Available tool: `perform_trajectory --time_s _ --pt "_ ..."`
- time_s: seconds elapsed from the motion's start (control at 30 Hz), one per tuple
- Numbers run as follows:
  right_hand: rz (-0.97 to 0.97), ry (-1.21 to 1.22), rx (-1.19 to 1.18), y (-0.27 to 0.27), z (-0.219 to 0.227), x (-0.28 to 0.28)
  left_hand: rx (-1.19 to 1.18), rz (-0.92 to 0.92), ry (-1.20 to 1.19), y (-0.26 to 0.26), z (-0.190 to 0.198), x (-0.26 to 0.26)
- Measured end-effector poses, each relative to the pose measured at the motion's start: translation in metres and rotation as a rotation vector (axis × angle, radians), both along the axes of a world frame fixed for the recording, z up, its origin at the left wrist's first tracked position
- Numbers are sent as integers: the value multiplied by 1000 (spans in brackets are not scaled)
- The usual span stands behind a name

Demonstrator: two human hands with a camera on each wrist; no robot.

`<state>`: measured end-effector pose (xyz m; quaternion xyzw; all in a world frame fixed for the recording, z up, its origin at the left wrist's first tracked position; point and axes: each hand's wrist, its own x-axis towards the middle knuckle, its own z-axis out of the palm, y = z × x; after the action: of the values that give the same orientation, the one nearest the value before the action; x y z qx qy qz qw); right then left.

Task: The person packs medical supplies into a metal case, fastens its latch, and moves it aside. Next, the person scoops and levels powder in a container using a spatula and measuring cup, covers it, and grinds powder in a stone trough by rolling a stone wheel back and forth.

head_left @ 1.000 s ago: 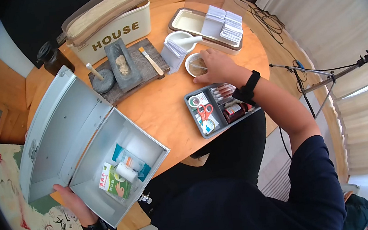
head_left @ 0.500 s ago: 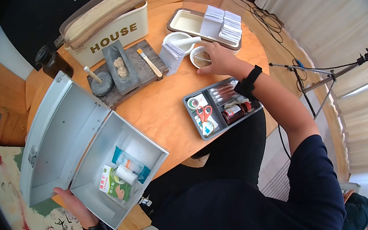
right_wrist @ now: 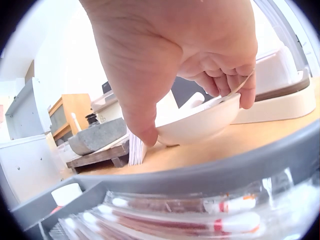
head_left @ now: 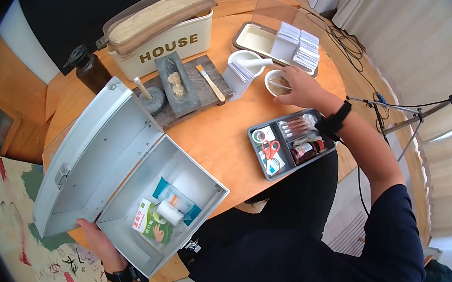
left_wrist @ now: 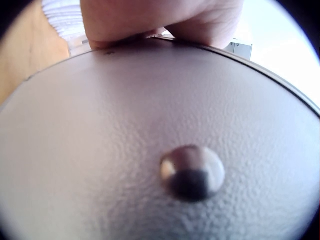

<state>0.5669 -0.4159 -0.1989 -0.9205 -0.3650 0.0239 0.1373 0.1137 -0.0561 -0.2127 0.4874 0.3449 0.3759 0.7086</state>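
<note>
My right hand [head_left: 307,87] reaches over a small white bowl [right_wrist: 200,123] and grips its rim between thumb and fingers. Pale brown contents and a thin, clear stick show in the bowl in the head view. At the lower left, my left hand [head_left: 101,243] rests against the outer side of an open silver metal case [head_left: 195,167]; most of its fingers are hidden. Inside the case lie a green-and-white packet [head_left: 150,223], a white roll [head_left: 169,212] and a teal-and-clear pack [head_left: 179,199]. The textured case wall [left_wrist: 100,140] fills the left wrist view.
Below the right forearm sits a grey divided tray [head_left: 289,170] with orange-handled scissors [head_left: 271,149], swab packs [head_left: 298,125] and a dark red bottle [head_left: 304,152]. Behind stand a white mortar [head_left: 256,70], folded papers [head_left: 239,78], a stone trough [head_left: 190,92] and a HOUSE box [head_left: 171,50].
The right hand has moved the small bowl to the right, away from the folded papers. The head view has swung, shifting everything rightward in it. The left hand stays at the case.
</note>
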Motion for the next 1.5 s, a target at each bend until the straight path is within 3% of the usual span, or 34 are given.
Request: perform_trajectory --time_s 0.27,0.37,0.53,0.67,0.97,1.2,1.3,1.37,1.4,1.47,1.5 --pt "74 -24 -38 3 65 -28 16 -8 14 -8 6 5" --pt "252 -109 13 32 82 -37 -47 -99 -20 -9 9 4" --pt "299 -52 -69 112 90 -41 -18 -36 18 -7 8 6" --pt "386 -145 81 175 78 -38 14 33 39 -12 13 12" --pt "366 -117 9 248 68 -39 -45 -103 -11 3 -4 -6" --pt "367 -88 14 249 53 -33 -69 -130 -13 -1 0 -4" --pt "398 -55 33 238 65 -34 96 -38 36 -1 0 2" --pt "414 -114 28 217 78 -36 109 137 87 13 -14 -3" --pt "393 -104 9 198 82 -38 91 114 94 17 -17 -6" --pt "430 -314 320 142 94 -47 39 115 107 30 -27 -14" --pt "458 -368 353 111 96 -50 55 156 173 48 -41 -23"
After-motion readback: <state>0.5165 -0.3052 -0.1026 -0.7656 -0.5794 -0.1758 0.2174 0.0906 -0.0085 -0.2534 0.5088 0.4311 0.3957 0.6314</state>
